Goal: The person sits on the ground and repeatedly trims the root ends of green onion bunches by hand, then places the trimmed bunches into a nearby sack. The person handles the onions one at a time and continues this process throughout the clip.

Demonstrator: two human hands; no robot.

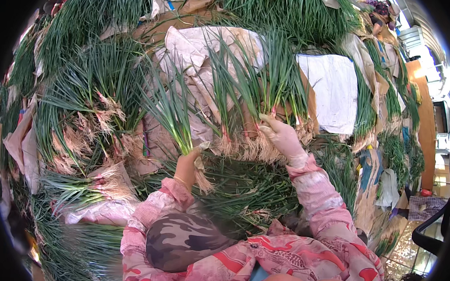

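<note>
My left hand [188,167] is closed round the lower stalks of a bunch of green onions [175,119]. The leaves fan up and to the left, and pale roots hang below the fist. My right hand [281,137], in a thin pale glove, has its thumb and fingertips at the base of a green onion stalk [253,106]. How firmly the fingers grip it is hard to see. Around that hand lies a row of green onions [282,82], leaves pointing away from me and pinkish roots towards me. Brown sheeting and a crumpled whitish sack [209,57] lie under and behind them.
More green onions [100,74] are heaped at the left, and a rooted bundle [91,187] rests on a sack. Loose green leaves [242,182] cover the ground before me. A white sack [330,92] lies at the right. Another person [381,15] is at the far upper right.
</note>
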